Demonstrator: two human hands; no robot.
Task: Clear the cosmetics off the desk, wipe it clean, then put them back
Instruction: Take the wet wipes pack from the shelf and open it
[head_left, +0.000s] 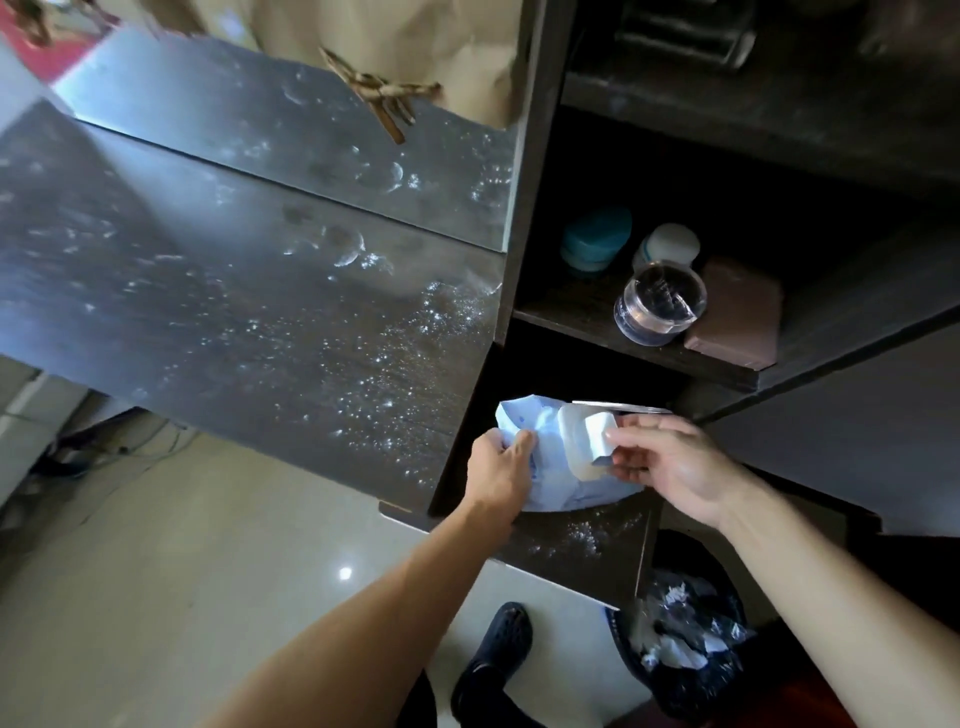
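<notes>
The dark wooden desk top (260, 332) is bare and speckled with white dust and ring marks. In a low compartment at its right end lies a pale blue wet-wipe pack (545, 467). My left hand (498, 473) grips the pack's left edge. My right hand (670, 467) pinches a white wipe (597, 439) sticking out of the pack's opening. On the shelf above stand a teal jar (595, 239), a white-capped jar (670, 244), a clear plastic jar (657, 304) and a brown box (737, 312).
A mirror (291, 135) rises behind the desk. A black bin (685, 649) with crumpled white tissues stands on the floor below the right shelves. My dark shoe (493, 660) rests on the glossy tile floor. Cables lie at lower left.
</notes>
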